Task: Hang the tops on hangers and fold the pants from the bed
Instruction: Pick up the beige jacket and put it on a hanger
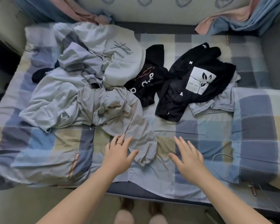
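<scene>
She is leaning over the bed [44, 143] with both palms down and fingers spread, gripping nothing: the left hand [120, 152] is resting on the near edge of the grey crumpled garment [107, 107], the right hand [188, 156] hovering over bare checked cover beside it. She seems to be picking a first piece, while the black printed top [192, 84] is lying further back, untouched.

On the left half of the bed [192, 143], grey garments [87, 102] lie crumpled in a heap. A white top [120, 62] with black script print rests on the heap's far side. Just beside it lies a rumpled lettered black top [145, 83]. To its right, a square-print black top [192, 81] lies spread over a pale grey garment [217, 102].
</scene>
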{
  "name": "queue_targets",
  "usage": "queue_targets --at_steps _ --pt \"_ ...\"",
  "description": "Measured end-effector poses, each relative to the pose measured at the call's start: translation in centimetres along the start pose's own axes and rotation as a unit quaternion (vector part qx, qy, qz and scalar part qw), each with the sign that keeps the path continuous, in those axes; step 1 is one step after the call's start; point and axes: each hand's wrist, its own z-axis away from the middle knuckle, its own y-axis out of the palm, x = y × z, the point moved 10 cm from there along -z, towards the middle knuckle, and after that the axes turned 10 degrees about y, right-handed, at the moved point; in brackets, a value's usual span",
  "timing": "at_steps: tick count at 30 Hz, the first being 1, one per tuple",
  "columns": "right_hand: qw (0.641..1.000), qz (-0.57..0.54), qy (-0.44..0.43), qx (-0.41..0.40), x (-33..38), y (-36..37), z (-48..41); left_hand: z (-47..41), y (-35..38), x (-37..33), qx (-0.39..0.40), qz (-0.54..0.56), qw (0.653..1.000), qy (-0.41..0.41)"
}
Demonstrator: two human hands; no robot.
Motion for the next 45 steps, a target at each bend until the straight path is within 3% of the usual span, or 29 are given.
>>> queue_targets --at_steps 10,17,20,23,25,28,35,38,45 --pt "0.993 0.063 0.025 0.099 4.7 19.2 -20.7 -11.0 16.2 16.9 0.083 -0.002 0.996 -0.034" --pt "0.986 0.083 0.072 0.127 2.1 31.5 -29.6 -17.7 24.2 20.2 0.048 -0.093 0.994 0.038" --pt "0.982 0.149 0.079 0.09 1.6 34.8 -29.3 -20.1 25.8 20.3 0.017 -0.108 0.993 0.052" --pt "0.979 0.192 0.065 0.001 1.8 34.7 -28.8 -21.3 26.4 20.5 -0.006 -0.101 0.995 0.012" --pt "0.988 0.144 0.037 -0.035 1.9 33.8 -29.0 -21.9 26.1 20.5 -0.029 -0.089 0.996 -0.013" --pt "0.999 0.021 0.042 0.007 0.7 33.3 -29.3 -22.2 25.5 20.4 -0.023 -0.064 0.997 -0.025" --pt "0.987 -0.09 0.109 0.074 -3.3 30.1 -24.1 -15.0 27.9 18.1 0.112 0.028 0.993 -0.041" --pt "0.977 -0.152 0.117 0.097 -4.0 27.8 -19.1 -10.4 27.4 15.6 0.11 0.089 0.988 -0.065" --pt "0.962 -0.244 0.105 0.065 -3.5 17.8 -6.4 0.2 21.4 7.3 0.047 0.167 0.981 -0.087"
